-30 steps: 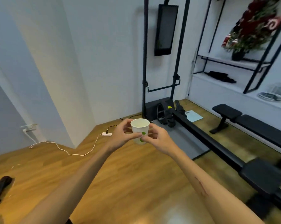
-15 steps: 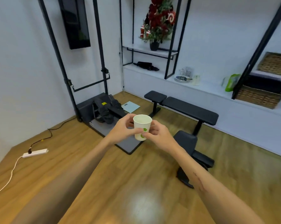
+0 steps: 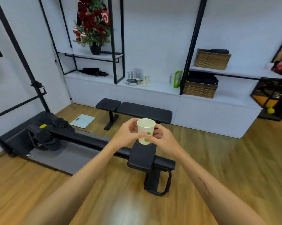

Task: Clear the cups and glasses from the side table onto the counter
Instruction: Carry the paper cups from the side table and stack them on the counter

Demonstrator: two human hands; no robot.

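Note:
A white paper cup [image 3: 145, 129] with a green print is held upright in front of me, in mid-air above the floor. My left hand [image 3: 126, 134] grips it from the left, thumb and fingers curled round its wall. My right hand [image 3: 161, 138] pinches it from the right. The cup's inside looks empty. Far ahead runs a long white counter [image 3: 161, 90] along the wall. On it stand a cup rack on a plate [image 3: 133, 78] and a pale cup [image 3: 146, 80].
A black rowing machine [image 3: 91, 140] with its seat [image 3: 142, 155] lies on the wooden floor right below my hands. A black padded bench [image 3: 137, 111] stands before the counter. Wicker baskets [image 3: 200, 89] and a decorated plant [image 3: 93, 25] fill the black-framed shelves.
The view has swung to the right: the wall and power strip left the frame, the counter and shelves came to the centre. Both hands keep the same hold on the cup.

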